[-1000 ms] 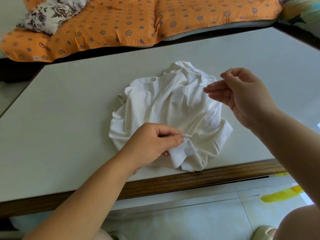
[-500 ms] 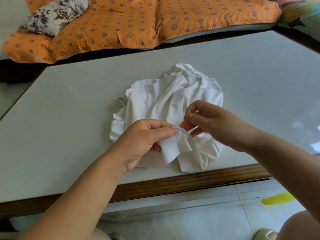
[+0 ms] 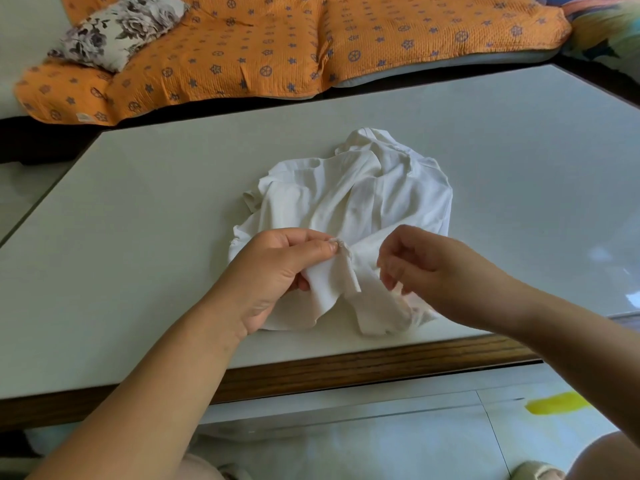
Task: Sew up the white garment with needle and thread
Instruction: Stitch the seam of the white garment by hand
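White, soft, creased cloth sits in the grip: the left hand [image 3: 277, 271] pinches a raised fold of the crumpled white fabric garment [image 3: 363, 202] between thumb and forefinger, with a loose flap hanging below the pinch. Just right of that pinch the right hand [image 3: 436, 275] hovers with its fingers curled together towards the thumb. Whether they hold anything cannot be told.

Half a second ago those fingertips met the fold beside the left thumb; now a narrow gap of cloth shows between the two hands. A second ago the right hand was raised well off to the right.

The garment lies heaped under and beyond both hands on the smooth, pale grey rectangular table [image 3: 156, 220], its near hem close to the brown wooden front edge [image 3: 346, 370]. Bare tabletop spreads wide to the left, the right and the far side of the grip.

Past the far edge lie an orange quilted blanket with blue motifs [image 3: 277, 46] and a grey-flowered pillow [image 3: 114, 29].
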